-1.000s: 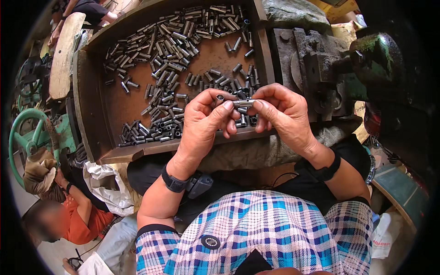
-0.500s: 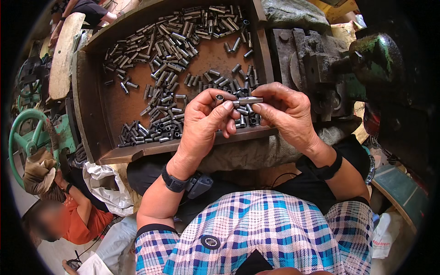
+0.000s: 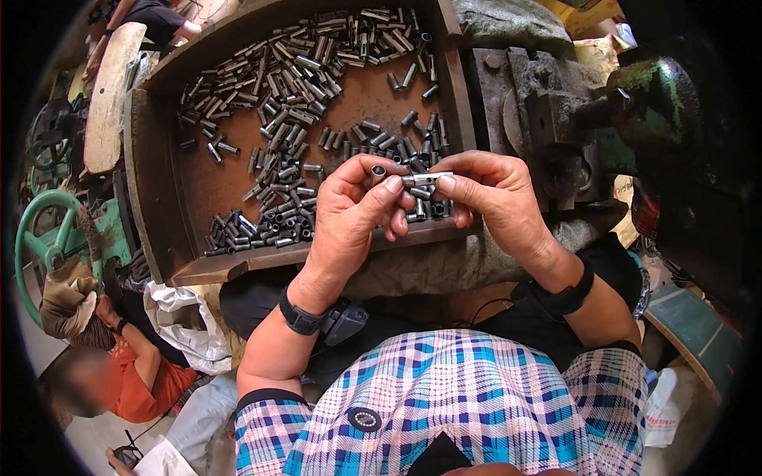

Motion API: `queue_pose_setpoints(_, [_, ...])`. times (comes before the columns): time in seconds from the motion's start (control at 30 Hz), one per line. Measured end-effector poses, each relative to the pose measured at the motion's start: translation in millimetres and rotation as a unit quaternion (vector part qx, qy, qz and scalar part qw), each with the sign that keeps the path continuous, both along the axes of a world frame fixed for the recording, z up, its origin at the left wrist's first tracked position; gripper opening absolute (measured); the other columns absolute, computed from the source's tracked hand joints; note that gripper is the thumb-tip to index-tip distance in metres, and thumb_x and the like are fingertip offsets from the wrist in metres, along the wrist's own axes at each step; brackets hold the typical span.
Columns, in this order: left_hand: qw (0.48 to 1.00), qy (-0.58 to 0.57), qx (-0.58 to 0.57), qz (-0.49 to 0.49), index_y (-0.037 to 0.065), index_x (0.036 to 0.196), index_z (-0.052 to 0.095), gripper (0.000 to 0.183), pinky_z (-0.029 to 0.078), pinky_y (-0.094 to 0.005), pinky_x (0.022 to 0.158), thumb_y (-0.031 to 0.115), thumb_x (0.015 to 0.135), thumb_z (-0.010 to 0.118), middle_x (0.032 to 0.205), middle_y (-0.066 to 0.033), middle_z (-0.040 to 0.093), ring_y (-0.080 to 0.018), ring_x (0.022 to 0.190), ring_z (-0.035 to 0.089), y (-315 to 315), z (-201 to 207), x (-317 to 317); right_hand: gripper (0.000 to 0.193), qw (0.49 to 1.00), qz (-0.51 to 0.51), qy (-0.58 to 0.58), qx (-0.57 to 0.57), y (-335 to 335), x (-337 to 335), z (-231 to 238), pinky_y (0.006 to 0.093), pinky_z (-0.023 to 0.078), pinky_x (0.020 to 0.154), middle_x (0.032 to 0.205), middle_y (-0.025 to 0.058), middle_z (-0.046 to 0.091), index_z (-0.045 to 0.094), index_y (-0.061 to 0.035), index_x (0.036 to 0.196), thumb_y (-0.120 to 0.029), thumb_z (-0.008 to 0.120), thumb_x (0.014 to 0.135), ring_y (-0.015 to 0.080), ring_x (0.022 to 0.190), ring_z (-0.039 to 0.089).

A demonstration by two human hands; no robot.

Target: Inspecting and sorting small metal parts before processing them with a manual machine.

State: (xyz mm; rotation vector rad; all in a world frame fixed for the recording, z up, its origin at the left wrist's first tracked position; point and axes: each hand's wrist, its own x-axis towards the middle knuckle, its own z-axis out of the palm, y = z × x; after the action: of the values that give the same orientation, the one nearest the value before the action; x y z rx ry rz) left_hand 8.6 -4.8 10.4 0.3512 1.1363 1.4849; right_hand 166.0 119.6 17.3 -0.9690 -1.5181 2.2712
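Observation:
Above the near edge of a shallow tray [image 3: 198, 272], both my hands hold a shiny metal tube [image 3: 429, 178] lying level between them. My left hand [image 3: 353, 198] pinches its darker, narrower left end between thumb and forefinger. A second short metal tube [image 3: 379, 170] is also in the left fingers, its round open end facing up. My right hand [image 3: 500, 194] grips the bright, slotted right end with thumb and fingertips. Whether the held tube is one piece or two fitted together I cannot tell. Below lie many loose metal tubes [image 3: 278, 214] in the tray.
Longer slotted tubes [image 3: 317, 51] are heaped at the tray's far side. A heavy, greasy machine [image 3: 548, 111] stands right of the tray. At the left are a green handwheel [image 3: 51, 255] and another person in an orange top [image 3: 151, 381]. A white sack [image 3: 186, 329] lies nearby.
The tube has turned slightly in my fingers, and its right part now catches more light. My right hand has shifted slightly left. The tray's contents look unchanged.

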Motion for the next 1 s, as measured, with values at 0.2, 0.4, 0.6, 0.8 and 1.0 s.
queue_pose_setpoints(0.2, [0.999, 0.036, -0.013, -0.001, 0.000, 0.100, 0.055, 0.017, 0.046, -0.0184, 0.046, 0.012, 0.089, 0.058, 0.077, -0.0083, 0.063, -0.0088, 0.056, 0.059, 0.2, -0.3, 2.2, 0.018, 0.999, -0.009, 0.008, -0.036, 0.0, -0.1, -2.0, 0.0143, 0.043, 0.048, 0.073, 0.0022, 0.062, 0.065, 0.0007, 0.096, -0.012, 0.065, 0.084, 0.0036, 0.055, 0.055])
queue_pose_setpoints(0.4, [0.998, 0.050, -0.024, -0.001, 0.003, 0.102, 0.055, 0.017, 0.044, -0.0177, 0.046, 0.013, 0.089, 0.058, 0.077, -0.0072, 0.063, -0.0093, 0.055, 0.058, 1.1, 2.0, 3.6, 0.017, 0.994, -0.022, 0.031, -0.103, 2.1, 1.0, -6.8, 0.0146, 0.043, 0.047, 0.073, 0.0027, 0.061, 0.065, 0.0005, 0.095, -0.012, 0.064, 0.084, 0.0034, 0.053, 0.054])
queue_pose_setpoints(0.6, [0.997, 0.068, -0.022, -0.004, 0.001, 0.101, 0.055, 0.018, 0.047, -0.0182, 0.048, 0.014, 0.089, 0.059, 0.078, -0.0074, 0.064, -0.0084, 0.058, 0.060, -0.1, 1.2, 4.5, 0.017, 0.995, -0.016, 0.022, -0.095, 1.2, 1.1, -9.8, 0.0147, 0.042, 0.046, 0.073, 0.0036, 0.062, 0.064, 0.0006, 0.094, -0.013, 0.065, 0.084, 0.0034, 0.052, 0.053])
queue_pose_setpoints(0.8, [0.996, 0.084, -0.025, -0.003, 0.002, 0.103, 0.055, 0.018, 0.045, -0.0186, 0.046, 0.012, 0.089, 0.059, 0.077, -0.0080, 0.064, -0.0096, 0.056, 0.059, -0.6, 2.2, 5.2, 0.016, 0.993, -0.028, 0.044, -0.109, -0.6, 1.8, -10.8, 0.0153, 0.041, 0.044, 0.072, 0.0043, 0.062, 0.064, 0.0003, 0.093, -0.013, 0.065, 0.084, 0.0032, 0.050, 0.052])
queue_pose_setpoints(1.0, [0.996, 0.085, -0.036, -0.009, 0.001, 0.100, 0.056, 0.016, 0.046, -0.0191, 0.045, 0.012, 0.089, 0.059, 0.075, -0.0085, 0.063, -0.0099, 0.054, 0.058, 0.2, 3.2, 6.5, 0.015, 0.986, -0.026, 0.042, -0.158, 1.4, 2.7, -9.4, 0.0161, 0.042, 0.044, 0.071, 0.0041, 0.062, 0.064, -0.0002, 0.092, -0.013, 0.065, 0.084, 0.0029, 0.048, 0.051])
